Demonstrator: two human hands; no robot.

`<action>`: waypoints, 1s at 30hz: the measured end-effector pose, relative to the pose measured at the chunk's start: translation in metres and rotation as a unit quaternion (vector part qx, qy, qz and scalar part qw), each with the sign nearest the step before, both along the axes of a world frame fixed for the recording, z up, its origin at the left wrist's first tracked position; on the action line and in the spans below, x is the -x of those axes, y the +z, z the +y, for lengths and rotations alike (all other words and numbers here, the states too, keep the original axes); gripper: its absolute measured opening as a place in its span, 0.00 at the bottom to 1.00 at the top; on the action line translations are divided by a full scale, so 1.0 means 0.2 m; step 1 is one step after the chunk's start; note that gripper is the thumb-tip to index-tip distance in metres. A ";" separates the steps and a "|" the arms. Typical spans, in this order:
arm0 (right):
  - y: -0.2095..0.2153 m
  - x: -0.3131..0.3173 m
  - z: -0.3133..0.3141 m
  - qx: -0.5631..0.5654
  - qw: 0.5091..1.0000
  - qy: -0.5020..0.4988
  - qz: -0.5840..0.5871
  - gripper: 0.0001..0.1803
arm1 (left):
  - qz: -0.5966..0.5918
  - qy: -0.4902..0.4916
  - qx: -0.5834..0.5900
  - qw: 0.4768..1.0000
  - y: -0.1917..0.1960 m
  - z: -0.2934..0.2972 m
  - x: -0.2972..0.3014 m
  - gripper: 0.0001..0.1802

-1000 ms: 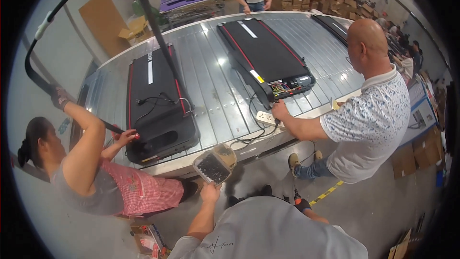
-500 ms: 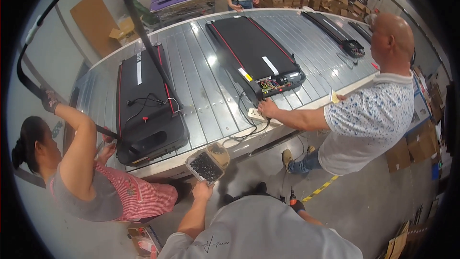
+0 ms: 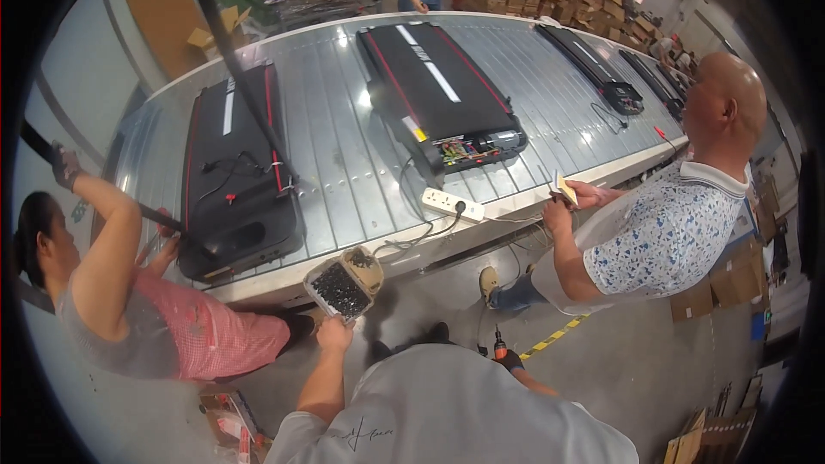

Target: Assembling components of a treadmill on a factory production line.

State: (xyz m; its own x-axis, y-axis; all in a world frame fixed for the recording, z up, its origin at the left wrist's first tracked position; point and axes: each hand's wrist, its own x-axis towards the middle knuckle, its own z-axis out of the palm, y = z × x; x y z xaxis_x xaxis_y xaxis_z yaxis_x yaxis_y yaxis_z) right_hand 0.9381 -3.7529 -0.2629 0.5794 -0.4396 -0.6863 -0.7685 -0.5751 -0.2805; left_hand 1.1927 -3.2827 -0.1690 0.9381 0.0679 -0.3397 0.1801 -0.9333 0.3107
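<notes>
My left hand (image 3: 335,333) is closed on the near edge of a two-part tray (image 3: 342,287) by the conveyor's front edge. Small black screws fill its larger part, and the other part is tan with contents I cannot make out. Low on my right side, my right hand (image 3: 510,361) in a dark glove grips an orange and black electric screwdriver (image 3: 499,345), its tip pointing up. Ahead on the conveyor (image 3: 335,146) lies a black treadmill (image 3: 434,90) with its motor compartment uncovered and wires showing. A white power strip (image 3: 453,204) with a plug in it rests at the edge.
Left, a person in a red checked apron (image 3: 215,335) holds the upright frame of another treadmill (image 3: 245,176). Right, a person in a patterned shirt (image 3: 640,228) holds a yellowish pad (image 3: 563,188). A cable runs along the floor beside yellow-black tape (image 3: 554,338).
The person on the right has drawn back from the power strip and now holds the pad in both hands. The middle treadmill's belt has run on, showing a long white strip. My view has shifted right.
</notes>
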 end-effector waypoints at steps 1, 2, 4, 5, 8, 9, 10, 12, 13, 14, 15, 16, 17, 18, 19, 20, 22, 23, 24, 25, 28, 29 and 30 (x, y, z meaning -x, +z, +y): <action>-0.01 -0.01 -0.02 -0.001 1.000 -0.013 -0.009 0.34 | 0.004 -0.004 -0.004 1.000 -0.02 -0.01 0.00 0.23; -0.01 -0.01 -0.02 0.000 0.999 -0.028 -0.019 0.34 | 0.006 -0.011 -0.008 1.000 -0.03 0.00 0.01 0.23; -0.05 0.01 -0.07 0.021 0.998 -0.044 -0.046 0.33 | -0.019 -0.008 0.000 1.000 -0.05 0.01 0.04 0.22; -0.02 -0.01 -0.06 0.026 0.996 -0.069 -0.052 0.33 | -0.016 0.003 0.010 1.000 -0.05 0.00 0.05 0.21; 0.24 -0.08 -0.02 -0.009 0.996 -0.091 0.010 0.31 | -0.047 0.012 0.013 0.999 -0.10 0.01 0.10 0.20; 0.23 -0.07 -0.05 -0.004 0.994 -0.108 0.005 0.31 | -0.051 -0.005 0.020 0.999 -0.09 -0.02 0.07 0.20; 0.21 -0.05 -0.06 -0.022 0.995 -0.099 0.018 0.30 | -0.052 -0.003 0.014 0.999 -0.08 -0.04 0.07 0.19; 0.17 0.01 -0.06 0.006 0.996 -0.087 0.001 0.29 | -0.052 -0.007 0.008 0.999 -0.06 -0.07 0.07 0.18; 0.15 0.02 -0.08 -0.025 0.995 -0.094 0.013 0.29 | -0.061 -0.009 0.006 0.998 -0.05 -0.08 0.08 0.17; 0.13 0.05 -0.07 0.025 0.995 -0.092 -0.032 0.27 | -0.069 -0.009 0.002 0.998 -0.04 -0.10 0.08 0.15; 0.15 0.03 -0.09 -0.049 0.992 -0.112 0.036 0.26 | -0.067 -0.011 -0.003 0.998 -0.03 -0.11 0.08 0.15; 0.15 0.03 -0.08 -0.058 0.990 -0.120 0.036 0.24 | -0.089 -0.007 0.015 0.996 -0.02 -0.11 0.09 0.14; 0.15 0.03 -0.08 -0.067 0.990 -0.115 0.039 0.24 | -0.112 -0.002 0.032 0.993 -0.01 -0.09 0.10 0.14; 0.16 0.02 -0.09 -0.059 0.991 -0.113 0.040 0.25 | -0.154 -0.029 0.044 0.987 -0.02 -0.07 0.11 0.12; 0.16 0.03 -0.11 -0.051 0.992 -0.111 0.040 0.25 | -0.180 -0.045 0.047 0.982 -0.03 -0.07 0.11 0.12; 0.16 0.03 -0.12 -0.030 0.991 -0.117 0.056 0.29 | -0.196 -0.051 0.056 0.978 -0.03 -0.06 0.10 0.11; 0.11 0.06 -0.16 -0.029 0.992 -0.112 0.059 0.31 | -0.212 -0.053 0.058 0.974 0.02 -0.09 0.09 0.10; 0.08 0.08 -0.19 -0.021 0.991 -0.115 0.059 0.34 | -0.208 -0.048 0.062 0.975 0.07 -0.11 0.09 0.09; -0.01 0.11 -0.25 -0.049 0.988 -0.120 0.088 0.38 | -0.204 -0.044 0.069 0.976 0.13 -0.15 0.09 0.09; -0.02 0.11 -0.28 -0.057 0.989 -0.109 0.084 0.38 | -0.209 -0.036 0.058 0.975 0.18 -0.15 0.10 0.09; -0.07 0.03 -0.34 -0.029 0.995 -0.065 0.069 0.37 | -0.233 -0.037 0.033 0.971 0.33 -0.21 0.14 0.08; -0.08 0.01 -0.38 -0.034 0.996 -0.059 0.061 0.37 | -0.238 -0.031 0.027 0.970 0.38 -0.23 0.13 0.08; -0.10 -0.02 -0.40 -0.038 0.996 -0.052 0.055 0.37 | -0.264 -0.042 0.041 0.963 0.43 -0.26 0.11 0.08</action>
State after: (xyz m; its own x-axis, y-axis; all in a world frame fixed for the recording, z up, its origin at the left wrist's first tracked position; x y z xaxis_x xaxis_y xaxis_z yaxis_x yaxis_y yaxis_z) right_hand 0.9429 -3.8324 -0.2822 0.4531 -0.4374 -0.7767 -0.8515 -0.4702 -0.2319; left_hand 1.1707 -3.3340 -0.0820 0.9826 -0.0218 0.1847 -0.0974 -0.9063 0.4112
